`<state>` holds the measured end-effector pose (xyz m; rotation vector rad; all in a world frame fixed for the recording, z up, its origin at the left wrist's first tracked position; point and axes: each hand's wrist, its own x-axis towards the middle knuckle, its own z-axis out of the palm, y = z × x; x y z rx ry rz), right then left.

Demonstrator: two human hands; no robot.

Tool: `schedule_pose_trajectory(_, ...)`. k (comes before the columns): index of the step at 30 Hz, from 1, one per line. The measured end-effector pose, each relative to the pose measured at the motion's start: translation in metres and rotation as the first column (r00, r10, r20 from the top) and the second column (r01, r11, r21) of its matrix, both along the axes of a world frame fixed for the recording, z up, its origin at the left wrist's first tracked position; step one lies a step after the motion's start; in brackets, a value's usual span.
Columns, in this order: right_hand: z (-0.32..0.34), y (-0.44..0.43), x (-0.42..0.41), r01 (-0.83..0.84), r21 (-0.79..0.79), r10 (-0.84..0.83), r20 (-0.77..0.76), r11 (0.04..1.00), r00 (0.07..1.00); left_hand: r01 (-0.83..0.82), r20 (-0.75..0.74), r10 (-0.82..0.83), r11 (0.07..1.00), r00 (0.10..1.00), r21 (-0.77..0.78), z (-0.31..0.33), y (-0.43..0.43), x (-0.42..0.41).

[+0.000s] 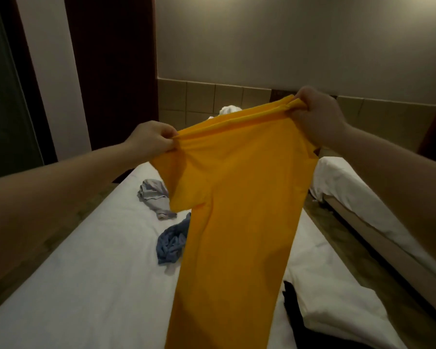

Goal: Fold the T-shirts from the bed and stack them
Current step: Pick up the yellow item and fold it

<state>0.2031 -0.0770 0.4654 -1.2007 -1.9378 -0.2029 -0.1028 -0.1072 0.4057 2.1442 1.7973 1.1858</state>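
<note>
An orange-yellow T-shirt (237, 197) hangs in the air over the white bed (86, 273), folded lengthwise with one short sleeve sticking out at the left. My left hand (151, 139) pinches its top edge on the left. My right hand (317, 117) grips the bunched top edge on the right, held higher. A crumpled light grey T-shirt (154, 197) and a crumpled blue T-shirt (171, 244) lie on the sheet behind it. A black garment (291, 301) shows at the lower right, partly hidden by the orange shirt.
A second white bed (358, 192) stands to the right across a narrow floor gap. A white cloth lump (229, 110) lies at the far end, by the tiled wall. A rumpled white cover (337, 311) lies at the bed's lower right.
</note>
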Motion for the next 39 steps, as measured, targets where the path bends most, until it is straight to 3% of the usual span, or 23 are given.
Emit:
schedule_pose_trajectory(8, 0.062, 0.081, -0.008, 0.176, 0.128, -0.159, -0.137, 0.976, 0.978, -0.078, 0.043, 0.072, 0.979, 0.997, 0.188, 0.053, 0.111, 0.012)
schedule_pose_trajectory(16, 0.068, 0.018, -0.005, 0.100, 0.218, -0.086, -0.073, 0.971, 0.994, -0.069, 0.030, 0.064, 0.965, 0.998, 0.252, 0.064, 0.089, 0.012)
schedule_pose_trajectory(23, -0.030, -0.108, 0.013, -0.035, -0.060, 0.037, 0.024, 0.998, 0.999, 0.014, 0.118, -0.020, 0.998, 0.993, 0.054, -0.043, -0.033, 0.002)
schedule_pose_trajectory(28, -0.151, -0.186, 0.024, -0.072, -0.377, 0.082, 0.012, 0.924, 0.997, -0.004, 0.095, 0.017, 0.991, 0.995, -0.133, -0.177, -0.144, 0.002)
schedule_pose_trajectory(32, -0.222, -0.231, 0.031, -0.124, -0.467, 0.126, -0.028, 0.875, 0.992, -0.009, 0.112, 0.041, 0.961, 0.993, -0.275, -0.245, -0.202, 0.005)
schedule_pose_trajectory(36, -0.254, -0.272, 0.034, -0.113, -0.441, 0.111, -0.031, 0.890, 0.993, 0.045, 0.104, -0.023, 0.976, 0.994, -0.215, -0.278, -0.245, 0.008)
schedule_pose_trajectory(39, -0.278, -0.314, 0.031, -0.206, -0.459, 0.220, -0.023, 0.864, 0.975, 0.069, 0.081, -0.058, 0.989, 0.995, -0.132, -0.302, -0.276, 0.004)
